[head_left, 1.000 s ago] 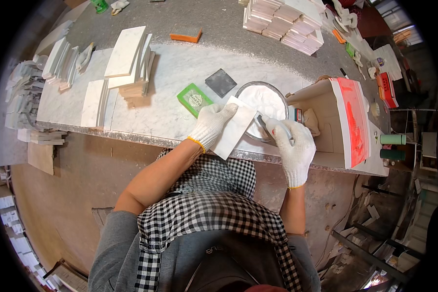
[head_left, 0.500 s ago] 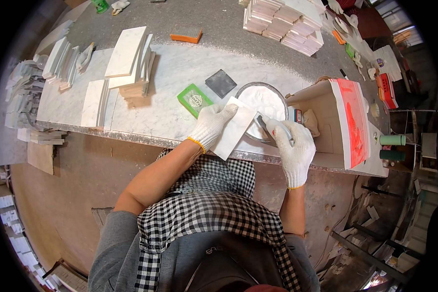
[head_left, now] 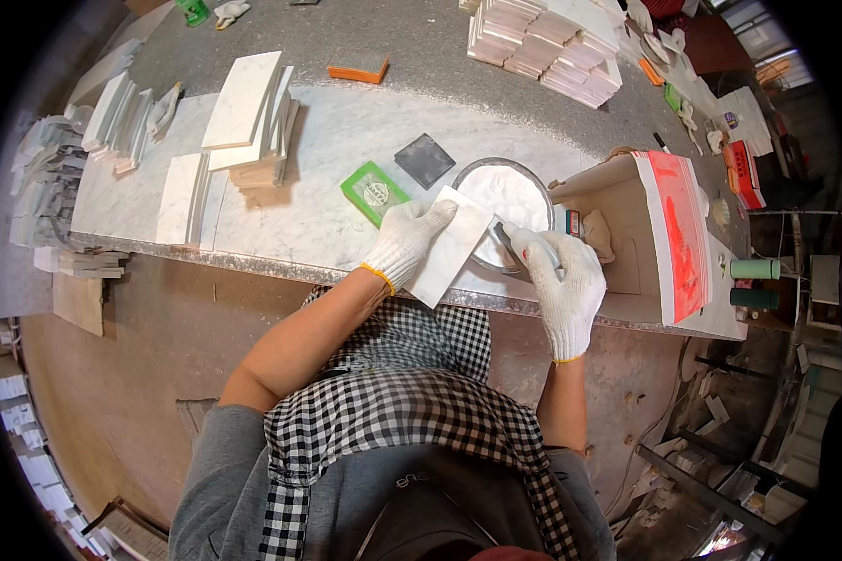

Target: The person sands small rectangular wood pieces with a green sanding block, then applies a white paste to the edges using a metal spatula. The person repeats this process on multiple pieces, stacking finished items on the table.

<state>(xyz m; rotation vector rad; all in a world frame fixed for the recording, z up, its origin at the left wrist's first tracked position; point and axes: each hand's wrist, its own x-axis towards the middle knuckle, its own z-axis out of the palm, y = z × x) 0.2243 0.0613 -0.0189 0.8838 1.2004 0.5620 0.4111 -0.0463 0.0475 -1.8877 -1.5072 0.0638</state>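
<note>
My left hand [head_left: 407, 238], in a white knit glove with a yellow cuff edge, grips a white rectangular tile [head_left: 451, 245] by its left side, thumb on top. The tile is tilted over the table's front edge. My gloved right hand [head_left: 571, 285] is closed on a slim pale tool with a grey tip [head_left: 503, 236], close to the tile's right edge; the glove covers much of the tool, so its exact kind is unclear. Behind both hands stands a round dark-rimmed bowl [head_left: 544, 183] of white powder. A green box [head_left: 372, 194] and a black square pad [head_left: 425, 160] lie left of it.
To the right an open cardboard box [head_left: 617, 201] with a red-marked flap lies on its side. Stacked marble tiles [head_left: 243, 103] stand at the left, and more stacks [head_left: 544, 47] at the back. An orange-edged block [head_left: 357, 65] sits behind the marble slab.
</note>
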